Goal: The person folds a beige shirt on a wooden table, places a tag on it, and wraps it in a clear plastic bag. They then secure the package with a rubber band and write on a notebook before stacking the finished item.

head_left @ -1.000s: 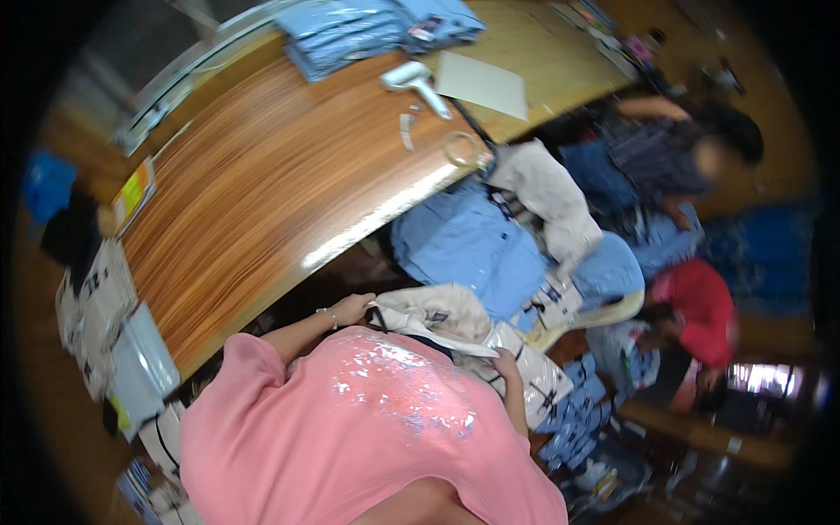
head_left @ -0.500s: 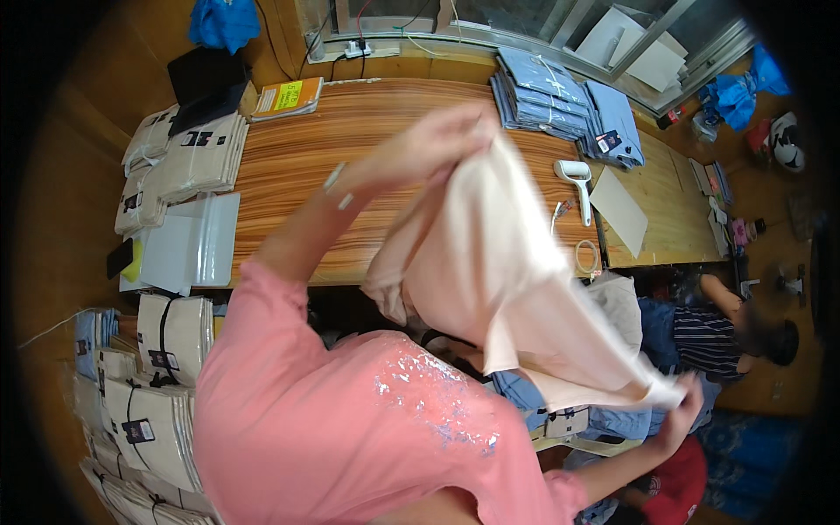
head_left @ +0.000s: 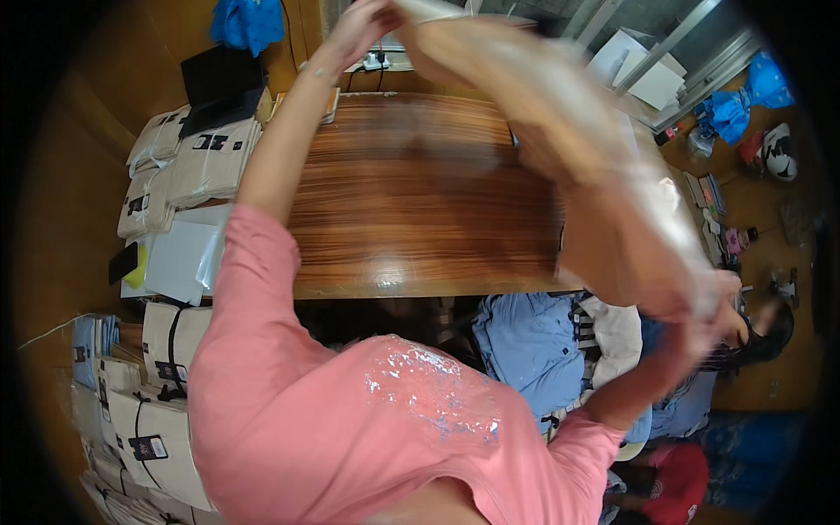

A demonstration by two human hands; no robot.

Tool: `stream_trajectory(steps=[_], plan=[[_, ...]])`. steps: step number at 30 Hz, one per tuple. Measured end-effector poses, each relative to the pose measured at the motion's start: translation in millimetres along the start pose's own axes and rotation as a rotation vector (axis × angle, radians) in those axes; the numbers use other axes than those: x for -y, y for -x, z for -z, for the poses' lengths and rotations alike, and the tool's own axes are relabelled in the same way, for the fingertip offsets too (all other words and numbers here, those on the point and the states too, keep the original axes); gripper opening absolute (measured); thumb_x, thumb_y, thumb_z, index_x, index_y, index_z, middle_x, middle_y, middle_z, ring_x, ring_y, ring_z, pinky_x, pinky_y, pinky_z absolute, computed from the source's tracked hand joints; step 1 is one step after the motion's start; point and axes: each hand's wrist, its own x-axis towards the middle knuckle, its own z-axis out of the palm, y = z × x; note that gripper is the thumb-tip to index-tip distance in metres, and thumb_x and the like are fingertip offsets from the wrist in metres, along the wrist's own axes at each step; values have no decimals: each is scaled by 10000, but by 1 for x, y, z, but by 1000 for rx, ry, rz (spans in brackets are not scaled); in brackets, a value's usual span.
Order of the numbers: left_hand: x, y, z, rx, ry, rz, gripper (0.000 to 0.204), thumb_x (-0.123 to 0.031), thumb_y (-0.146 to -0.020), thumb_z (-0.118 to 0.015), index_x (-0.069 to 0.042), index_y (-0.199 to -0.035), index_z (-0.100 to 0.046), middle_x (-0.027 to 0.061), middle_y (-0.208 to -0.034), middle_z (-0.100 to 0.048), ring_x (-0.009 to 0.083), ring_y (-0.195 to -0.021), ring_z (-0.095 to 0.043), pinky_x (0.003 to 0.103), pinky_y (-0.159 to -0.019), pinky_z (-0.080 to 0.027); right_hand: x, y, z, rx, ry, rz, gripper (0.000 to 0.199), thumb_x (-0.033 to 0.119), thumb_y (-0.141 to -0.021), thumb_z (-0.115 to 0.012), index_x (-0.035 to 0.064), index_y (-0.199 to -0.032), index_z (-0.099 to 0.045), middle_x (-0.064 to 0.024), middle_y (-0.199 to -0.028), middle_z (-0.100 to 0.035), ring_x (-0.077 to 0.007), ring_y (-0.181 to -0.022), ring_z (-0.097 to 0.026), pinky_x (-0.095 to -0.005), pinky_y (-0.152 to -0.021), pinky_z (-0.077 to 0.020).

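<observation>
A cream garment (head_left: 542, 96) is stretched out in the air over the table, smeared by motion. My left hand (head_left: 357, 37) is raised high at the far side, its fingers closed on one end of the cloth. My right hand (head_left: 704, 311) is out at the right and blurred, closed on the other end. The cloth sags in an arc between them and hides the table's right part. Below it lies the striped brown wooden table (head_left: 394, 201).
Stacks of folded cream garments (head_left: 206, 166) and a black laptop (head_left: 223, 92) stand at the table's left. Clear plastic sleeves (head_left: 179, 254) lie nearer. Tied bundles (head_left: 157, 437) are at lower left. Blue garments (head_left: 534, 346) hang by my right side. Another person (head_left: 770, 324) is at the far right.
Both hands have lifted: the left moved up and leftward, the right up and outward. The garment went from hanging before me to spread high across the table's right side.
</observation>
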Motion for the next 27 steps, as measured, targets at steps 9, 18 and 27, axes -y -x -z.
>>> stream_trajectory(steps=[9,18,27], plan=[[45,215,124,-559,-1075,341,381,-253,-896,-551,-28,-1190,-460,117,-1170,-518,225,-1101,-483,307,-959,-361,174,28,-237,1052,-1348,-93,315,131,-846,-603,45,-1145,-548,-172,-1254,-482,-271,-1205,-447,-331,-1017,-326],[139,393,-44,-429,-1732,715,525,-308,-835,-579,-75,-1283,-438,142,-1406,-331,348,-1336,-222,571,-1052,-149,-1,111,-386,860,-103,-234,463,349,-879,-507,150,-1296,-470,-151,-1413,-335,-347,-1324,-257,-603,-1018,-192],[146,335,-127,-178,-1389,625,491,-253,-772,-669,-42,-1187,-513,163,-1393,-357,342,-1322,-273,419,-1077,-216,-27,122,-405,824,-171,-50,538,401,-897,-468,166,-1375,-385,-150,-1463,-256,-341,-1362,-185,-594,-1051,-111]])
